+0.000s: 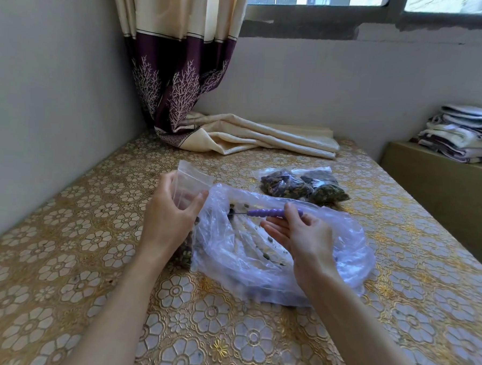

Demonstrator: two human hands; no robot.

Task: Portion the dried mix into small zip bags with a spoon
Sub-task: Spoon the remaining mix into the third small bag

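The left hand [169,212] grips a small zip bag [191,179] upright, fingers curled round its middle; the bag's clear top stands above the hand and its lower part, dark with dried mix, hangs below the palm. At three o'clock from it the right hand [301,235] pinches the purple handle of a spoon [271,212] between thumb and forefinger, the other fingers stretched out loosely beneath. The spoon lies nearly level, its dark bowl pointing toward nine o'clock, just beside the small bag's mouth. Both hands work over a large clear plastic bag [350,249] lying open on the desk [63,256], with scattered bits of mix inside it. At twelve o'clock from the large bag lie filled zip bags [298,184], touching one another. A curtain [178,75] hangs in the corner at eleven o'clock, its hem spread on the desk.
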